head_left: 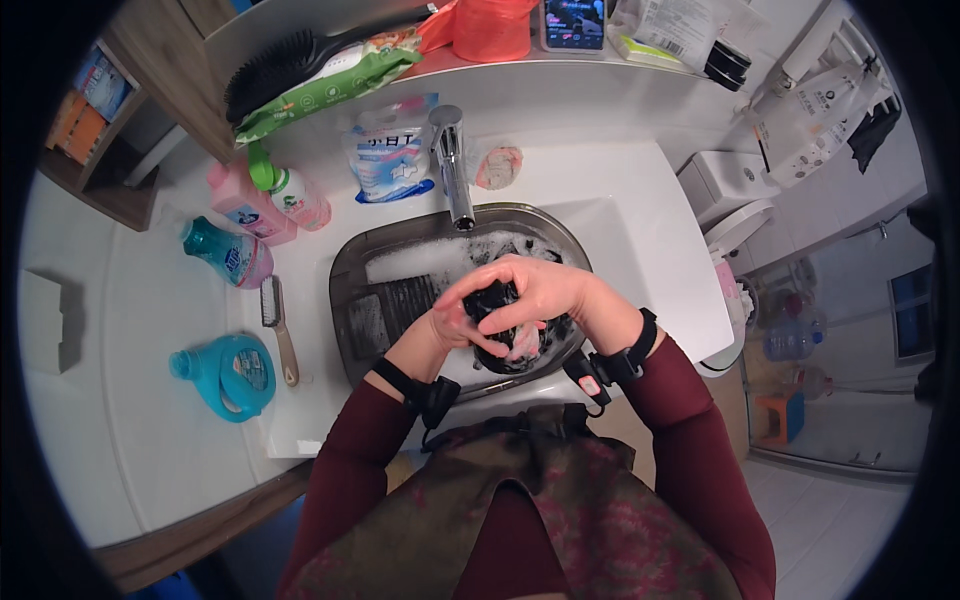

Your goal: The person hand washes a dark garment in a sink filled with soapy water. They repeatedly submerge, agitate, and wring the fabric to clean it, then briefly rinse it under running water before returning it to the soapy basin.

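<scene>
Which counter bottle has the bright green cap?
The white-and-pink bottle nearest the tap. The pink bottle has a pink cap; the blue jug and teal-topped bottle have bluer ones.

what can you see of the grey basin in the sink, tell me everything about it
The grey basin is a rounded oblong tub, dark and translucent-looking, apparently plastic, with a wide rim. A ribbed washboard section shows on its left. It stands open side up in the white sink, the tap overlapping its far rim in this view. White suds spread across its far part. Black, wet-looking fabric hides some of its right half; its underside is out of sight.
</scene>
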### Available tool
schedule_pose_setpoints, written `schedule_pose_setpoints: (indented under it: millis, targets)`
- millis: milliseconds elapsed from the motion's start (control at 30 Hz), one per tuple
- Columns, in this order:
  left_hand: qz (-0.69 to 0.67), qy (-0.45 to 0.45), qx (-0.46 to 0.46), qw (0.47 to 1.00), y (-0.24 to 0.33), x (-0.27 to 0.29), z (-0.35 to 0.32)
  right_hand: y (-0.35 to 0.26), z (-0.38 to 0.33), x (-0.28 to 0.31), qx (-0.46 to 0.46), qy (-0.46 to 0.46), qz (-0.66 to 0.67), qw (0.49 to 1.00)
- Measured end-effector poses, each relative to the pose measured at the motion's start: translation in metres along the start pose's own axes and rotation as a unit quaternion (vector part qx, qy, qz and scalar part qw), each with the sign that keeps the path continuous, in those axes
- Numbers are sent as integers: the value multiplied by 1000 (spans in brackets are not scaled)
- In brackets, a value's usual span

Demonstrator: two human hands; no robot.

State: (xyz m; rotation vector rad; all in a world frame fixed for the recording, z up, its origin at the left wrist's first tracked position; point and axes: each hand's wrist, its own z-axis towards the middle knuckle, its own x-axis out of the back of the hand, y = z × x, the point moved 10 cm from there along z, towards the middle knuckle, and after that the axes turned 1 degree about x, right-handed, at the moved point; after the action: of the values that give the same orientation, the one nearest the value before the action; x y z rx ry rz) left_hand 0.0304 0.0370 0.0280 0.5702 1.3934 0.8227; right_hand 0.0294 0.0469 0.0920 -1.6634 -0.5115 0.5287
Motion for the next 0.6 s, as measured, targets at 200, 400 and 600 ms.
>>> schedule_pose_setpoints:
  millis: [200, 400, 600]
  targets:
    - [142, 220, 26, 965, -5, 38, -8, 4, -4, 42, 74, 224, -62, 970]
    - [256, 334, 59, 905, -19, 58, -2, 33, -12, 71, 46, 393, -96, 913]
    - [399, 400, 110, 818, -25, 73, -1, 65, -12, 87, 18, 472, -118, 873]
